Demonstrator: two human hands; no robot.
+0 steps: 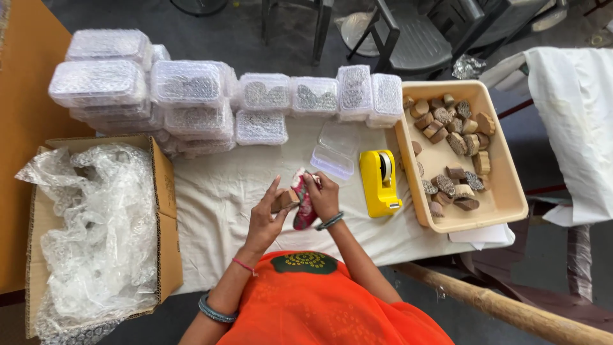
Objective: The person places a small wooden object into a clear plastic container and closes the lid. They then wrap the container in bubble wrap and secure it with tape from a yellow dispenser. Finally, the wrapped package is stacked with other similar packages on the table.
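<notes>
My left hand [265, 220] grips a small brown wooden block [284, 199] above the white cloth of the table [217, 198]. My right hand [324, 197] holds a red and white patterned rag [304, 207] against the block, along with a thin tool near the fingertips. Both hands meet just in front of my orange clothing. A clear, open plastic box [335, 152] lies on the cloth just beyond the hands.
A yellow tape dispenser [379, 182] stands right of the hands. A beige tray [507, 185] holds several carved wooden blocks. Bubble-wrapped plastic boxes [191, 96] are stacked along the back. A cardboard carton [167, 211] with bubble wrap sits at left. Chairs stand beyond.
</notes>
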